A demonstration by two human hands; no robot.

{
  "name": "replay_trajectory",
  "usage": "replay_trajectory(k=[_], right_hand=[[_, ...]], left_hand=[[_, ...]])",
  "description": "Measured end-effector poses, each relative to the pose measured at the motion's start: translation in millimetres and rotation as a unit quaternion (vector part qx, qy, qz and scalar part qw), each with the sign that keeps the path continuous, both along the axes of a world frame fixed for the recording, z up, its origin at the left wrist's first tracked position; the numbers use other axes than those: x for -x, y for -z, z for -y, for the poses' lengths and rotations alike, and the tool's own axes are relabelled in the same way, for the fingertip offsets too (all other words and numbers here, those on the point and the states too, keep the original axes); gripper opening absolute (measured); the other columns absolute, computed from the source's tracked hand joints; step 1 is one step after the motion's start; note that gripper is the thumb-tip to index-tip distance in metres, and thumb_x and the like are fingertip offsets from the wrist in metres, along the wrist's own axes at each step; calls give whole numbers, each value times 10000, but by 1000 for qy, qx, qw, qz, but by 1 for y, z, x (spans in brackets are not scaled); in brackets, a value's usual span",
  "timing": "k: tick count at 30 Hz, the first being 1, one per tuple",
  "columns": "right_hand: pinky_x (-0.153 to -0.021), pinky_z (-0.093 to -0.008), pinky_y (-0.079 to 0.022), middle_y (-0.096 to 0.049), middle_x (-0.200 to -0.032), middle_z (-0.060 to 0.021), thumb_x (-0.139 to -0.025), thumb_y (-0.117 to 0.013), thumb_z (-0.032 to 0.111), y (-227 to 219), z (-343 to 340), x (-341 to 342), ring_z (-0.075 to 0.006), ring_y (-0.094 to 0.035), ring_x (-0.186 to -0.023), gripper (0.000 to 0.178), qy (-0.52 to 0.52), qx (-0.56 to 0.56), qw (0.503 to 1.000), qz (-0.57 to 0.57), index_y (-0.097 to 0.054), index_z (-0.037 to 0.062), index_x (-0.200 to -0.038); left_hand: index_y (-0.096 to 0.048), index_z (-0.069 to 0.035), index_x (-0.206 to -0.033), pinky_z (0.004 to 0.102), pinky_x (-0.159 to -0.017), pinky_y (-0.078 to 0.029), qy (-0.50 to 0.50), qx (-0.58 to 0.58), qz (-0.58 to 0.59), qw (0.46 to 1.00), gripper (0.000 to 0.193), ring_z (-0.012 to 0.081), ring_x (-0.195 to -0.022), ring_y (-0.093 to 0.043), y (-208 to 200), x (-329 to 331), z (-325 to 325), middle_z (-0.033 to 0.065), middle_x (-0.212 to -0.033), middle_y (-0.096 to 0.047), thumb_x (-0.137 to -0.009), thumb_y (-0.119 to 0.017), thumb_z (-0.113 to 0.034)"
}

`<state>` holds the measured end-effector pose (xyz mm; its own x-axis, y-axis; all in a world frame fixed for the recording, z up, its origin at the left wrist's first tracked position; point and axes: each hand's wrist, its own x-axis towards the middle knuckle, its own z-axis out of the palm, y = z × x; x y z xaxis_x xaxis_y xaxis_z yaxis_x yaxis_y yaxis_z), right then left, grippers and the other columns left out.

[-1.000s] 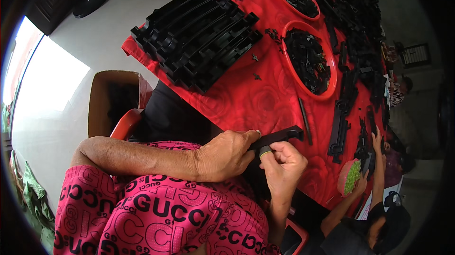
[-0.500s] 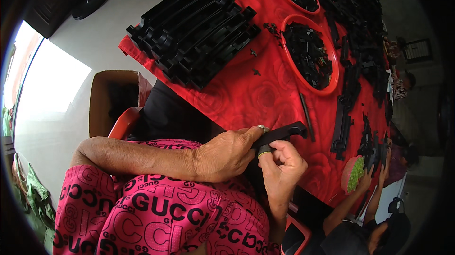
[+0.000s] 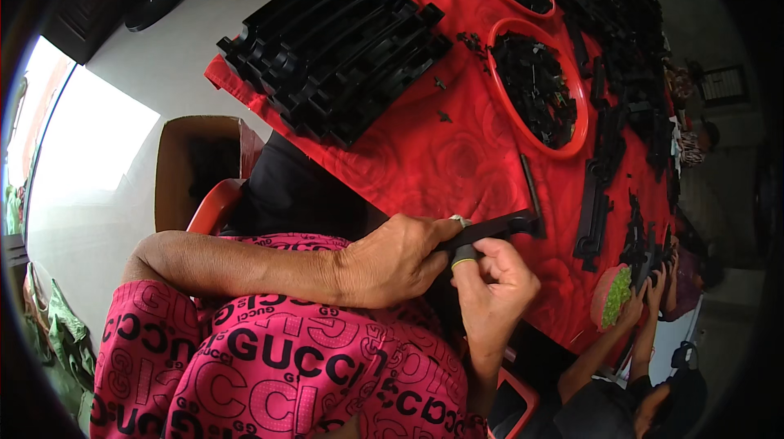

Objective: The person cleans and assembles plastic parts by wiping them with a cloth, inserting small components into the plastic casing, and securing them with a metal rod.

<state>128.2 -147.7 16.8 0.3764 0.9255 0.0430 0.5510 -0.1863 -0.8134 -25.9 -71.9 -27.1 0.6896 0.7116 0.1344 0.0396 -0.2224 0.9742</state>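
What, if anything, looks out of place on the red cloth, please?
A few small black bits lie loose on the red cloth, outside the red basin filled with similar dark pieces, so they look stray, perhaps dropped.

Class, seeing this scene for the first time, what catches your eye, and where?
The red cloth, sloping across the middle, probably strikes first, with a stack of black parts at its upper left and two red bowls to the right. Lower centre, the left hand grips a black bar, the right hand close against it.
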Motion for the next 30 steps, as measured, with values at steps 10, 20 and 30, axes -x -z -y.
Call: replay_trajectory(k=[10,20,30], right_hand=[[-521,-246,-487,-705,-673,-60,-890,-684,-5,-20,-2,-13,-99,-687,-582,110,-41,47,998,-32,-730,-45,-982],[-538,-206,-481,-701,-670,-50,-877,-627,-48,-47,4,-21,-73,-676,-605,213,-36,8,999,-28,-749,-60,-1050],[-564,-362,-542,-717,-706,-147,-879,-729,42,-6,-6,-12,-248,-737,-617,146,-70,24,989,130,-736,-23,-1010]], left_hand=[[-674,30,-1183,409,-709,-569,73,190,-14,979,263,292,-771,-748,-4,0,-6,216,-802,-700,-986,-567,-106],[-672,23,-1206,391,-702,-566,125,237,37,963,284,252,-737,-727,-7,1,-10,178,-794,-687,-1009,-538,-132],[-478,145,-1330,514,-714,-543,52,95,23,994,422,462,-841,-713,0,-4,0,288,-835,-676,-988,-522,-100]])
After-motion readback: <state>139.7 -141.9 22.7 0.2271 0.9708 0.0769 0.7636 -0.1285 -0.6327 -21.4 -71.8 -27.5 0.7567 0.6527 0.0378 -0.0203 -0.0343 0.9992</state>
